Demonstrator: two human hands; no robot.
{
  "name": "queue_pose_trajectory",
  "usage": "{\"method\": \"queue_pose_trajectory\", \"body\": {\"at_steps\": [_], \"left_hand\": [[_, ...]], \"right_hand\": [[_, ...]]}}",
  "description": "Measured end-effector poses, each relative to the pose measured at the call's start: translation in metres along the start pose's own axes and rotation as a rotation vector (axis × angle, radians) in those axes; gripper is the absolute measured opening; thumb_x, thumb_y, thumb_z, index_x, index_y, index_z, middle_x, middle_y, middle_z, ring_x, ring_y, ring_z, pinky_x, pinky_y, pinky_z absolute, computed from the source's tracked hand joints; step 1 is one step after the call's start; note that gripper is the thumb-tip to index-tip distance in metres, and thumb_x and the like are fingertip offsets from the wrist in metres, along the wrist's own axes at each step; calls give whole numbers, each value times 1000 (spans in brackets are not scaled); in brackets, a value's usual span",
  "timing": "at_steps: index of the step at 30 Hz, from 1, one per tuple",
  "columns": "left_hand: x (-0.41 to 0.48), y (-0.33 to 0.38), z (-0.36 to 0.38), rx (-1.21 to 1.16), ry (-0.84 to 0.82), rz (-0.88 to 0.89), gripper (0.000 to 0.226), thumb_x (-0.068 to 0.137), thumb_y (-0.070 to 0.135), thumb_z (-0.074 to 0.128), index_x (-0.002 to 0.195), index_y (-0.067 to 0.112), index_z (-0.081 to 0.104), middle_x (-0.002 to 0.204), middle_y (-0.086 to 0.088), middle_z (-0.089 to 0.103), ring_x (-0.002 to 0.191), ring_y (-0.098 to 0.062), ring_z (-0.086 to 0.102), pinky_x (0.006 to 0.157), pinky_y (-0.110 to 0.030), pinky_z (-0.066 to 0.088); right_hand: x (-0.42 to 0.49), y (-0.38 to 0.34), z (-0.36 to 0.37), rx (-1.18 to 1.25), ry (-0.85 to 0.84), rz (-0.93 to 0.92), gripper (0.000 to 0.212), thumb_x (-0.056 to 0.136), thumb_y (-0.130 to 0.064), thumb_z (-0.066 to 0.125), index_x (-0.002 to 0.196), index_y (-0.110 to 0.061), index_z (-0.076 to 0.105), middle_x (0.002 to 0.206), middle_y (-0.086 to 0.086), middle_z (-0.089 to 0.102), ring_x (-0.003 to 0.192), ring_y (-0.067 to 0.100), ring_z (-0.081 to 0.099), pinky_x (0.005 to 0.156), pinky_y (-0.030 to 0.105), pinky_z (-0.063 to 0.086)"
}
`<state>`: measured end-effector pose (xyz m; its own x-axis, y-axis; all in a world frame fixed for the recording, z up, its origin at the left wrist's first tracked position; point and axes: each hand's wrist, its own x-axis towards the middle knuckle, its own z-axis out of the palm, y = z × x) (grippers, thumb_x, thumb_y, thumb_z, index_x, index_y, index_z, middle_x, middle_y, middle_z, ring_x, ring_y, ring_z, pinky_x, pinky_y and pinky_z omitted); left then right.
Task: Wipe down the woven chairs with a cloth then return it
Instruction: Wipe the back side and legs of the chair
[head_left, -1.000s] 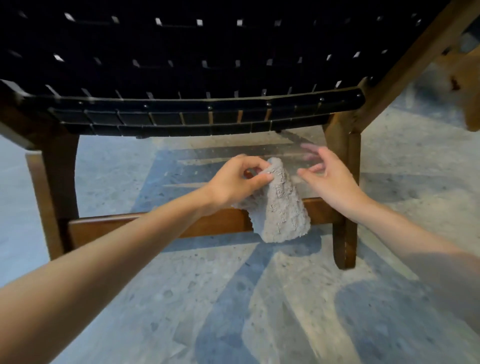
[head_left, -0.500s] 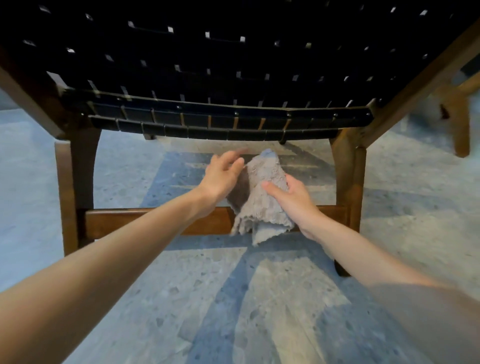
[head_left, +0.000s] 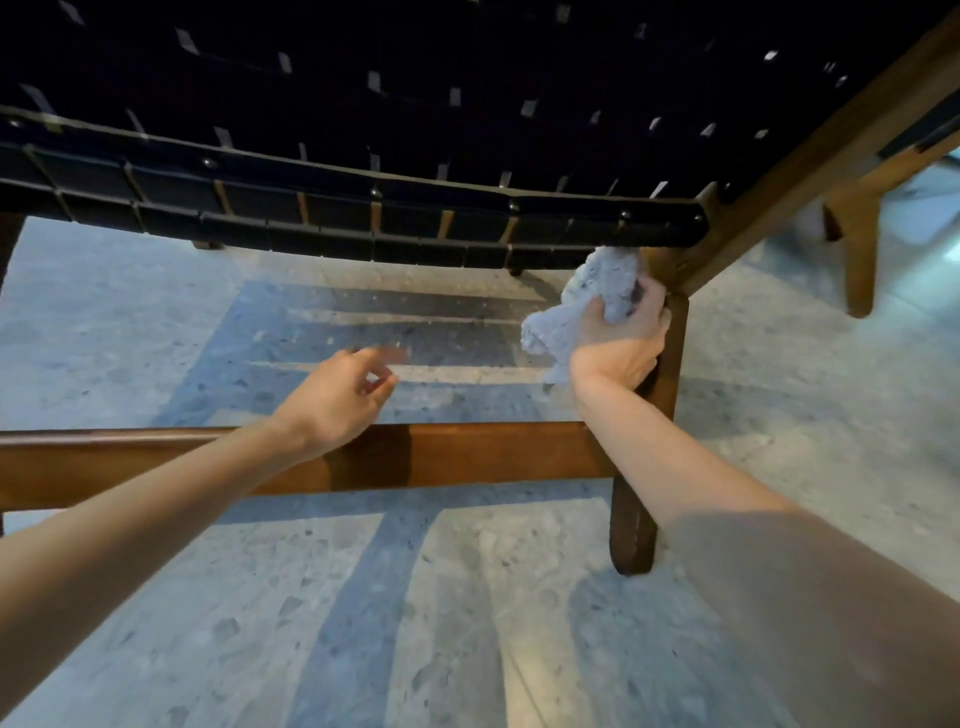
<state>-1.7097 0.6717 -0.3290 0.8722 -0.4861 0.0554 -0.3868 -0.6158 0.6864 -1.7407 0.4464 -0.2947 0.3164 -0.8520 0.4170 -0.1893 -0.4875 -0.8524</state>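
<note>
Your right hand (head_left: 618, 343) grips the crumpled pale grey cloth (head_left: 602, 283), nubby and terry-like. The fingers curl round its bunched middle, and a loose, ragged flap hangs out to the left of your wrist. The top of the bundle is pressed up against the corner of the chair, where the front edge of the black woven-strap seat (head_left: 363, 130) meets the brown wooden front leg (head_left: 662, 405); your knuckles sit right against that leg.

The seat is made of flat, dark, matte straps crossed in a basket weave, with small diamond gaps of light showing through. The straps wrap over the front rail and are fixed with small round studs.

Your left hand (head_left: 337, 400) holds nothing. It hovers palm down with the fingers loosely bent and slightly blurred, above the smooth, glossy brown wooden stretcher bar (head_left: 467, 457) that joins the front legs.

Below lies a speckled grey terrazzo floor (head_left: 208, 623) with blue bands running through it. At the far right stands the tapered wooden leg of another piece of furniture (head_left: 862, 260).
</note>
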Motion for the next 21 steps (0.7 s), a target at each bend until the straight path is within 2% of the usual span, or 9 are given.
{"method": "queue_pose_trajectory", "body": {"at_steps": [3, 5, 9, 12, 13, 15, 18, 21], "left_hand": [[13, -6, 14, 14, 14, -29, 33, 99, 19, 45, 131, 20, 50, 122, -9, 58, 98, -16, 54, 79, -23, 40], [20, -10, 23, 27, 23, -43, 31, 99, 19, 45, 129, 19, 53, 122, -9, 58, 100, -20, 56, 79, -23, 41], [23, -16, 37, 57, 28, -61, 28, 99, 20, 44, 124, 21, 57, 122, -7, 55, 95, -15, 56, 79, -22, 41], [19, -18, 43, 95, 84, -70, 27, 98, 23, 45, 121, 24, 59, 121, -3, 56, 99, -16, 58, 79, -24, 43], [17, -18, 43, 96, 97, -70, 27, 98, 24, 45, 120, 24, 60, 120, -2, 56, 97, -15, 58, 80, -25, 44], [16, -18, 41, 98, 94, -62, 26, 98, 25, 45, 119, 25, 61, 119, -1, 56, 96, -13, 57, 82, -28, 47], [10, -24, 33, 121, 70, -61, 25, 98, 25, 45, 117, 27, 61, 121, 0, 56, 100, -14, 58, 86, -30, 48], [0, -35, 18, 160, 67, -90, 25, 98, 23, 45, 117, 26, 62, 123, -1, 56, 102, -16, 58, 86, -29, 47]], "right_hand": [[14, 6, 16, 14, 26, 33, 33, 88, -18, 62, 122, -19, 57, 117, 5, 58, 98, 22, 60, 77, 26, 44], [21, 9, 28, 41, 33, 17, 34, 89, -18, 61, 122, -17, 57, 118, 5, 58, 100, 22, 59, 81, 28, 45], [22, 17, 52, 82, 22, -35, 43, 95, -14, 53, 137, -11, 46, 132, 11, 48, 112, 24, 54, 75, 10, 30], [11, 20, 61, 105, -38, -55, 49, 96, -7, 50, 143, -10, 37, 146, 14, 36, 129, 27, 43, 90, 9, 30], [8, 20, 62, 107, -58, -66, 50, 96, -5, 50, 144, -10, 35, 148, 15, 32, 133, 28, 39, 93, 2, 24], [4, 18, 64, 139, -82, -90, 50, 94, -2, 51, 141, -7, 37, 148, 17, 30, 133, 28, 38, 84, -12, 18], [-4, 13, 64, 146, -153, -146, 48, 91, -1, 54, 136, -8, 41, 140, 18, 33, 126, 28, 43, 80, -4, 30], [-16, 7, 66, 109, -304, -215, 46, 90, -5, 57, 134, -12, 42, 136, 16, 35, 122, 26, 44, 75, 2, 36]]}}
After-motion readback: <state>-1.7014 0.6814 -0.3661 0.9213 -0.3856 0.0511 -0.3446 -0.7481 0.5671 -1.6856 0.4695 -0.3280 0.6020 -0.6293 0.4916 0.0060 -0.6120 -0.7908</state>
